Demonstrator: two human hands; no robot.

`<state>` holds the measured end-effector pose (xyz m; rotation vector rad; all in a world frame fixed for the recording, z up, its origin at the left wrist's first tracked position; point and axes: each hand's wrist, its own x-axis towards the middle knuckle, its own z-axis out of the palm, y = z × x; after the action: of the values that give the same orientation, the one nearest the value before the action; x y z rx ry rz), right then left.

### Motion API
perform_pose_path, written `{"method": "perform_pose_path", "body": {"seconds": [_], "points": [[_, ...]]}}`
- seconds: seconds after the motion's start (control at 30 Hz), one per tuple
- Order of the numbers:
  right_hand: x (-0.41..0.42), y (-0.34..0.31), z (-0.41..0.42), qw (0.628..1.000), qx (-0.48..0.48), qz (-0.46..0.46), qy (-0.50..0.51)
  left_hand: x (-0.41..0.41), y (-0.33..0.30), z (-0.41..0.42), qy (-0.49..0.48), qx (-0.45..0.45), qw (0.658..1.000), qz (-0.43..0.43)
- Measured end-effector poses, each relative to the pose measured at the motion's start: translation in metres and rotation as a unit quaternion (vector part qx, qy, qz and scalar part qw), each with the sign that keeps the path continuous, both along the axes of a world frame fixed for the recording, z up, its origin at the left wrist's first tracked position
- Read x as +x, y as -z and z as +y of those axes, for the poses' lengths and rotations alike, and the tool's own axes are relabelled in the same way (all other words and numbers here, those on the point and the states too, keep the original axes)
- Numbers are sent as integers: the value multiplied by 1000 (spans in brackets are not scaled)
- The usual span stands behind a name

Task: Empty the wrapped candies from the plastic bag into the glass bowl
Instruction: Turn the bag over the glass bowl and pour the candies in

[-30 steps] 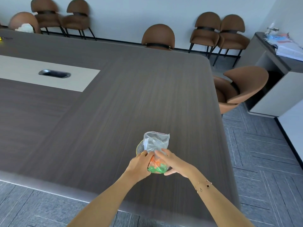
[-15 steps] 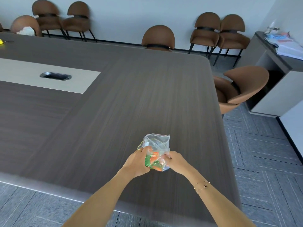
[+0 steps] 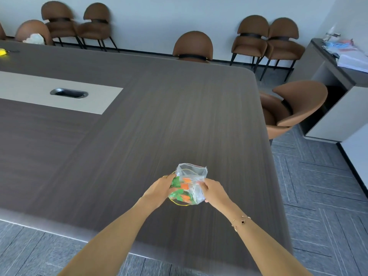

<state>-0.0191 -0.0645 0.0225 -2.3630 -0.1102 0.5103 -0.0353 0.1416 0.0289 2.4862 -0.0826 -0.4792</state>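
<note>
1. Near the front right corner of the dark wood-grain bench (image 3: 151,124), a clear, crumpled plastic bag (image 3: 192,177) is held over a round glass bowl with a thin yellow rim (image 3: 182,204); only arcs of that rim are seen around the bag.
2. Green and orange wrapped candies (image 3: 182,191) are seen through the plastic, massed in the bag's lower part, within the bowl's outline; whether any lie loose in the bowl cannot be told.
3. The bag's left side is grasped by the left hand (image 3: 160,191), whose grip is clenched on the plastic; a ring is worn on one finger.
4. The bag's right side is pinched by the right hand (image 3: 214,191), its grip closed on the plastic; a thin gold bracelet (image 3: 241,223) is worn at that wrist.
5. Farther back on the bench, a pale inlaid panel with a metal cable slot (image 3: 68,93) is set.
6. Brown rounded chairs (image 3: 192,46) are ranged along the pale wall and the bench's right side, over a grey tiled floor (image 3: 322,196).
</note>
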Motion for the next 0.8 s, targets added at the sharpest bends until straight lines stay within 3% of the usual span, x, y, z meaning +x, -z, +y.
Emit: {"method": "perform_pose_path", "body": {"seconds": [0.13,0.3,0.37,0.47,0.5,0.63,0.8], "points": [[2,-2,-1,997,-49,-60,-13,7,4,6,31,59,998,4],[8,-8,-3,998,1,-53,15,16,-6,8,65,78,993,-62],[9,-11,-4,998,5,-56,20,19,-13,9,99,82,990,-50],[9,-13,-6,998,14,-57,28,18,-22,9,147,165,974,-52],[9,-14,-6,998,16,-55,28,19,-21,9,140,160,975,-56],[6,-14,-5,998,33,-47,40,24,-23,5,76,-19,996,30],[4,-9,-7,992,80,-28,95,19,-25,12,196,67,978,-13]]}}
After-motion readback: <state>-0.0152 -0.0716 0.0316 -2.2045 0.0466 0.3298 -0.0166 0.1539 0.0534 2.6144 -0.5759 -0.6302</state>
